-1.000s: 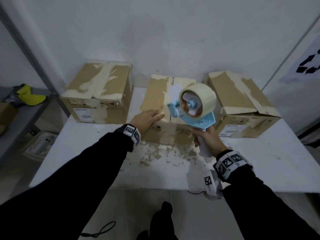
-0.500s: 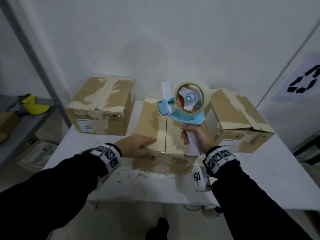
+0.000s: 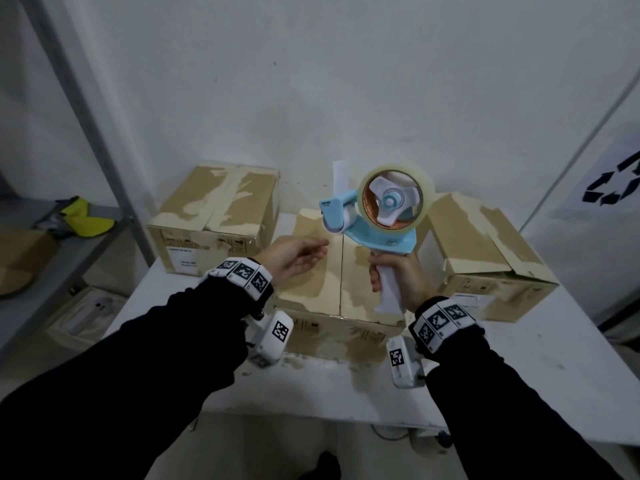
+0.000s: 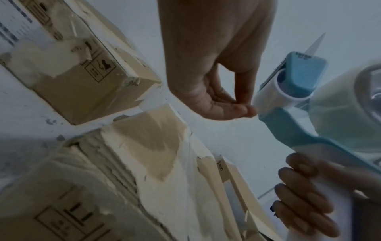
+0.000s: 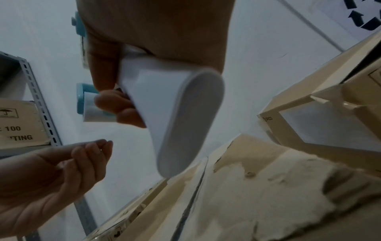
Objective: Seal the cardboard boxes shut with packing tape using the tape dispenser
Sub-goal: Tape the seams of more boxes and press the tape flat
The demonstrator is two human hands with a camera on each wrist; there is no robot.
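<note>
Three worn cardboard boxes sit on the white table (image 3: 519, 358): a left box (image 3: 214, 209), a middle box (image 3: 311, 285) with its flaps closed, and a right box (image 3: 478, 244). My right hand (image 3: 398, 275) grips the white handle of the blue tape dispenser (image 3: 377, 233), held upright above the middle box. A clear tape roll (image 3: 419, 188) sits on it, and a short tape end (image 3: 339, 178) sticks up from its front. My left hand (image 3: 294, 256) hovers over the middle box with loosely curled fingers (image 4: 245, 110) just beside the dispenser's roller (image 4: 268, 96), holding nothing.
A grey metal shelf (image 3: 86, 116) stands at the left with a yellow item (image 3: 86, 220) and cardboard on it. Torn cardboard scraps (image 3: 311, 358) litter the table's front. A recycling sign (image 3: 613, 185) hangs on the right wall.
My right hand has lifted the dispenser higher and more upright. My left hand has come off the middle box's top and moved up toward the dispenser's roller.
</note>
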